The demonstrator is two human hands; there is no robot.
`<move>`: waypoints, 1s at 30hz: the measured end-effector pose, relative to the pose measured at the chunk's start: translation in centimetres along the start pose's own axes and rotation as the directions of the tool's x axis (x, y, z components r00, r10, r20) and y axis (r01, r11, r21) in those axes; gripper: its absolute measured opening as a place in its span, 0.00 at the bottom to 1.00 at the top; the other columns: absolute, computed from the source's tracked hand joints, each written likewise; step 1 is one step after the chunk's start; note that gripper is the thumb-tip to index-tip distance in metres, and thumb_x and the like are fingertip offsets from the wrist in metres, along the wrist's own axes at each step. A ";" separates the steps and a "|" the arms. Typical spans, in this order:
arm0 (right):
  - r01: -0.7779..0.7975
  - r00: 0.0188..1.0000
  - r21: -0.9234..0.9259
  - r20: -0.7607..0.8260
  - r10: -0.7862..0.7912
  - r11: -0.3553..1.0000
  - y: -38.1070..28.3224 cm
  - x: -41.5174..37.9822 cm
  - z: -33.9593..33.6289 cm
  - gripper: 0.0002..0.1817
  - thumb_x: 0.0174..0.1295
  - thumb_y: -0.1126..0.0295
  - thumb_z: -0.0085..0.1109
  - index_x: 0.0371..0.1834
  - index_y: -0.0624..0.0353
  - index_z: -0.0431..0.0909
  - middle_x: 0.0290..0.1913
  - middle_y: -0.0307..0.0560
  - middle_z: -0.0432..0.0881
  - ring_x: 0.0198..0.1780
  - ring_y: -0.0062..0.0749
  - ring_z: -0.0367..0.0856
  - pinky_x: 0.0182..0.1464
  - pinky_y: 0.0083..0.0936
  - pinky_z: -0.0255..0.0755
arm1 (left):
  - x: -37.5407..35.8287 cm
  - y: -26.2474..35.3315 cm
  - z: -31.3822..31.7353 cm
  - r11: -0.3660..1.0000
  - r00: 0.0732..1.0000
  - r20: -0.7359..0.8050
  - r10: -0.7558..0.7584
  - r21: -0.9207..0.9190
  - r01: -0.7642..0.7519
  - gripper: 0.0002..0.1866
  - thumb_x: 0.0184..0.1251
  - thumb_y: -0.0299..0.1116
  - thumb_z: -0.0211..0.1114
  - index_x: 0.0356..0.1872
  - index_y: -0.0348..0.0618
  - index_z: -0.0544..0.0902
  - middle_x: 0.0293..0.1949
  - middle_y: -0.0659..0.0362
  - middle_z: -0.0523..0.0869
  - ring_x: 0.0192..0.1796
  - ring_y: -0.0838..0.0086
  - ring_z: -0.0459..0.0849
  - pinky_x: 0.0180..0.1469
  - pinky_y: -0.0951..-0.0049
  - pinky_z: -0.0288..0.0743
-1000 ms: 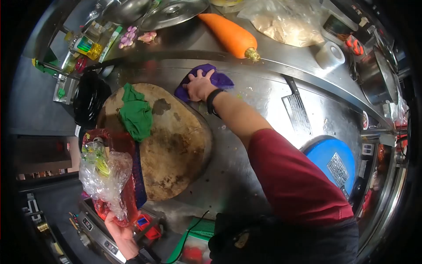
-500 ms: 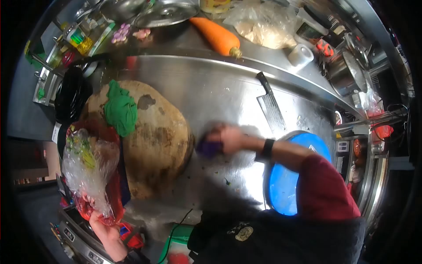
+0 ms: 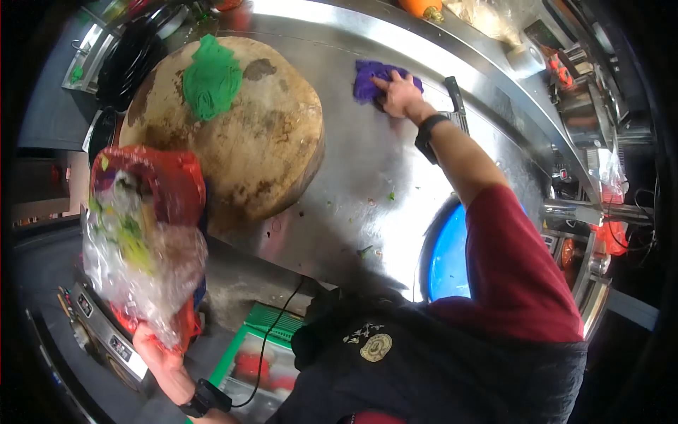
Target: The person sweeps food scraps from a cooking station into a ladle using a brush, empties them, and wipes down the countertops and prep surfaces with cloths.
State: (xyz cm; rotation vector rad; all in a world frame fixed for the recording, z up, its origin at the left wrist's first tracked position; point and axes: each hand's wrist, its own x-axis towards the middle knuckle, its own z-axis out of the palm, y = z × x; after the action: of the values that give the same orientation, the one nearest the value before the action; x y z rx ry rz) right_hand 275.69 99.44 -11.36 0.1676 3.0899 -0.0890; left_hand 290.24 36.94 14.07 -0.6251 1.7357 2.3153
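My left hand (image 3: 159, 355) is closed on the edge of a red basket (image 3: 187, 180) at the lower left. A clear plastic bag (image 3: 134, 261) with green scraps hangs in and over this basket. On the metal counter (image 3: 339, 169), my right hand (image 3: 402, 95) presses a purple cloth (image 3: 371, 79) flat near the back edge. A cleaver (image 3: 455, 99) lies just right of that hand, partly hidden behind the wrist. A green cloth (image 3: 212, 78) rests on the round wooden chopping block (image 3: 268, 141). Small green scraps dot the counter.
A blue round lid or tub (image 3: 450, 258) stands at the right, partly under my right arm. Along the back shelf are an orange carrot (image 3: 421, 7) and a white roll (image 3: 526, 60). Below the counter sits a green crate (image 3: 244, 339). Black plastic (image 3: 131, 63) hangs at the upper left.
My right hand has moved with the purple cloth toward the back of the counter, near the cleaver. The view has shifted downward. My left hand still holds the red basket.
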 end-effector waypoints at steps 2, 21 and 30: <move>-0.026 0.993 0.012 0.117 0.024 1.000 -1.7 -2.9 -0.3 0.33 0.60 0.58 0.51 0.73 0.40 0.61 0.61 0.57 0.74 0.68 0.48 0.64 0.69 0.49 0.53 | -2.3 -0.4 -2.7 1.000 0.999 0.040 -0.010 0.011 0.010 0.23 0.43 0.21 0.52 0.47 0.26 0.75 0.40 0.47 0.84 0.39 0.59 0.86 0.46 0.61 0.83; -0.262 0.959 0.063 0.132 0.252 0.963 -15.0 -19.9 0.9 0.33 0.62 0.52 0.53 0.72 0.37 0.61 0.62 0.60 0.72 0.69 0.49 0.61 0.69 0.42 0.54 | 7.9 -22.8 -21.4 0.793 0.863 0.274 -0.424 0.572 0.208 0.21 0.41 0.18 0.54 0.43 0.38 0.77 0.27 0.62 0.78 0.20 0.76 0.74 0.21 0.77 0.67; -0.296 0.930 0.391 -0.091 0.356 0.872 -27.7 -32.0 4.8 0.32 0.50 0.63 0.63 0.64 0.39 0.72 0.58 0.64 0.66 0.55 0.66 0.69 0.52 0.51 0.74 | 9.9 -31.4 -7.5 0.580 0.649 0.385 -0.656 0.808 0.107 0.08 0.45 0.22 0.56 0.28 0.35 0.80 0.24 0.59 0.81 0.26 0.73 0.77 0.27 0.69 0.71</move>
State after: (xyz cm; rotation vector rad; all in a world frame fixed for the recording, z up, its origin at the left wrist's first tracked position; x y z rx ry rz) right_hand 304.67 68.19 -13.08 0.7448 3.1087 -0.6799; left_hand 295.16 38.25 -19.29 -0.0032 1.6731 1.0897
